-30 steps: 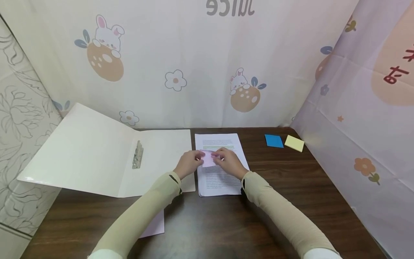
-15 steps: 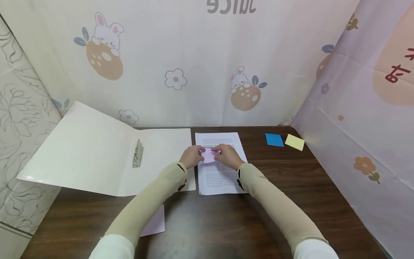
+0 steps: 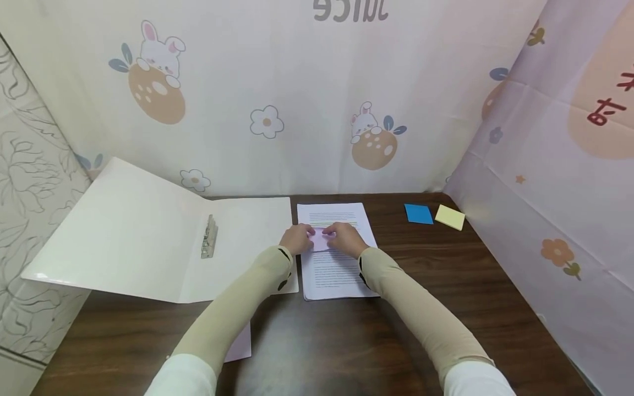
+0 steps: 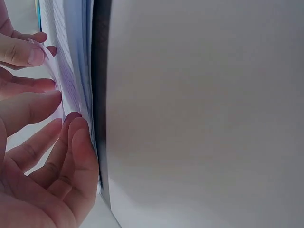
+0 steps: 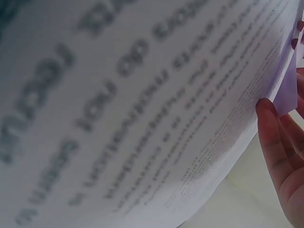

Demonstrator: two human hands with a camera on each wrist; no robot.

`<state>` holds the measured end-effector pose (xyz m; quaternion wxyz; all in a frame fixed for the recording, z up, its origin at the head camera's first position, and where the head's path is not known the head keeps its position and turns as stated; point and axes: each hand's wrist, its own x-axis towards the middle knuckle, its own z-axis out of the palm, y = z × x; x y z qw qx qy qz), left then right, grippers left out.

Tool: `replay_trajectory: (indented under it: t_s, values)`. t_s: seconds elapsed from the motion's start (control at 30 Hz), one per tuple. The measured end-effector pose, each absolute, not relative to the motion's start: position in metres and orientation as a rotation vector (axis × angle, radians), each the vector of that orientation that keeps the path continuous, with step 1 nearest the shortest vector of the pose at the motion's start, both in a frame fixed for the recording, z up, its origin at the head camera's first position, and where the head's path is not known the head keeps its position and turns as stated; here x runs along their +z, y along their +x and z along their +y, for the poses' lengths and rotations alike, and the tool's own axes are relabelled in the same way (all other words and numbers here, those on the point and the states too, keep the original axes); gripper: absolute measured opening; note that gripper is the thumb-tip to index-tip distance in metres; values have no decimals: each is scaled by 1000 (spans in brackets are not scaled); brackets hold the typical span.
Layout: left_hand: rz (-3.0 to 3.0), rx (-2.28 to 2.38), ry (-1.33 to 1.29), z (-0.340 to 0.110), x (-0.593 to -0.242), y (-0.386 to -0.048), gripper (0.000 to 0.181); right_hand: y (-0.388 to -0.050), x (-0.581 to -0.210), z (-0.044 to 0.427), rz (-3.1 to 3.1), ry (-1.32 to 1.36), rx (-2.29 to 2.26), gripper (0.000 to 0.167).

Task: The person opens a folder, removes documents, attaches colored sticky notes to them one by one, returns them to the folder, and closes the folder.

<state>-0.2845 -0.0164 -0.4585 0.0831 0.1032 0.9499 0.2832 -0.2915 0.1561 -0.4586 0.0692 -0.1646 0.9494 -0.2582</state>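
Observation:
A small light-purple sticky note (image 3: pixel 319 240) lies over the upper part of a stack of printed sheets (image 3: pixel 329 275). My left hand (image 3: pixel 296 239) pinches its left side, and my right hand (image 3: pixel 348 240) holds the right side. In the left wrist view the note (image 4: pixel 53 66) curves slightly between both hands, close against the pages. The left hand's fingertips (image 4: pixel 76 121) touch the paper stack. From the right wrist, the note (image 5: pixel 287 88) stands slightly off the printed page, with a right-hand finger (image 5: pixel 268 118) against the sheet.
To the left lies an opened white binder (image 3: pixel 252 236) with a metal clip (image 3: pixel 209 236); its cover (image 3: pixel 114 236) is raised. A blue sticky pad (image 3: pixel 419 214) and a yellow one (image 3: pixel 450 217) sit back right. Purple paper (image 3: pixel 241 344) shows partly under my left forearm.
Both hands have moved slightly forward with the purple note, up the page, and the left hand a little to the right. The note now covers more of the highlighted line.

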Motion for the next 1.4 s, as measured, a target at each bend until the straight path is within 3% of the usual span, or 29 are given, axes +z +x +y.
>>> replay_trajectory:
  t_s: [0.6,0.8,1.03,1.4]
  values:
    - [2809,795,236,-15,-464,-289,36,-294,-459,148,2902,-606,-519,26]
    - [2777,782,260,-15,-466,-291,44,-291,-458,145,2927,-704,-293,27]
    - [2791,640,373,-17,-465,-295,56,-291,-458,143,2834,-698,-197,41]
    - [2777,484,468,-15,-463,-295,59,-297,-466,141,2738,-545,-222,55]
